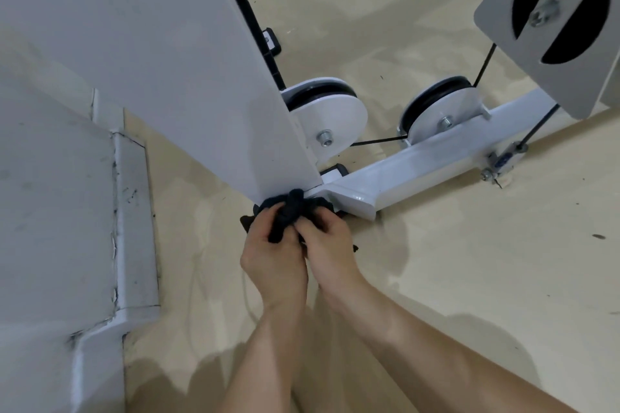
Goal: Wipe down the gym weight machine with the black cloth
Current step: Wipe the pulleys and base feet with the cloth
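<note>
The white weight machine's tall upright panel [161,70] runs from the top left down to the floor at the centre. Its white base beam [419,164] stretches off to the right. The bunched black cloth [292,211] is against the foot of the panel, where panel and beam meet. My left hand [273,251] grips the cloth from the left, fingers curled round it. My right hand [327,241] holds it from the right, fingers dug into the folds. Both hands touch each other just below the cloth.
Two white pulleys [330,117] [439,111] with black wheels stand behind the beam, joined by a black cable [375,141]. A grey pulley plate [557,17] hangs at the top right. A white wall with a skirting board [134,221] is to the left. The floor is beige.
</note>
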`<state>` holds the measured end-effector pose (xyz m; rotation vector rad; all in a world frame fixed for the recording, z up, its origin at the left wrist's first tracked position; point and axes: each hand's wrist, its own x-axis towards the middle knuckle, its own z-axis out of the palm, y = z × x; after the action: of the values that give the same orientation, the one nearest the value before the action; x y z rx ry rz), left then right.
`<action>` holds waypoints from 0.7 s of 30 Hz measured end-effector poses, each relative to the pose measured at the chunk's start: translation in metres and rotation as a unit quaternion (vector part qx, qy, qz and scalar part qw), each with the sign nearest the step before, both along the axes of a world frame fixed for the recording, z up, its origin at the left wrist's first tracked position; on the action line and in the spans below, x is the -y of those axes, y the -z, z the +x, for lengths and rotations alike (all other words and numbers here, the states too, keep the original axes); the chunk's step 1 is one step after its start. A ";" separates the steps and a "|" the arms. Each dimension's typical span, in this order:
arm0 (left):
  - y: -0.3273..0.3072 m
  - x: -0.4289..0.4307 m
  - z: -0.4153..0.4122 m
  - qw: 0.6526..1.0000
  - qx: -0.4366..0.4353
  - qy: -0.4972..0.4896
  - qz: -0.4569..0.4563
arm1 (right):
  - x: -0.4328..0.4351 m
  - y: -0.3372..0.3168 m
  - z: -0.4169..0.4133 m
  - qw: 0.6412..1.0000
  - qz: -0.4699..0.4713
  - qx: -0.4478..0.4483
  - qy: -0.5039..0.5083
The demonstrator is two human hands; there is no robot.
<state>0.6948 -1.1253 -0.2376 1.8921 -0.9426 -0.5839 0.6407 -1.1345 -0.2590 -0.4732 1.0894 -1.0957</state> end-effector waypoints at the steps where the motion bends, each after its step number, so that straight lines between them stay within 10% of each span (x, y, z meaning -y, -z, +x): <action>1: 0.006 0.001 0.002 0.996 0.084 0.042 -0.003 | 0.002 0.003 0.000 1.000 0.015 -0.007 0.005; 8: 0.045 -0.008 0.010 0.870 0.382 0.306 -0.062 | -0.007 0.017 -0.038 0.975 0.170 0.109 0.096; 13: 0.034 0.004 -0.003 0.943 0.260 0.208 -0.022 | 0.004 0.003 -0.035 0.973 0.112 0.185 0.080; 21: 0.030 0.010 -0.003 0.906 0.326 0.269 -0.004 | 0.024 0.003 -0.024 0.978 0.172 0.077 0.091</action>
<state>0.6919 -1.1351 -0.2672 1.8404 -1.9345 -0.2373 0.6165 -1.1589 -0.2617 -0.0142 1.1718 -1.0552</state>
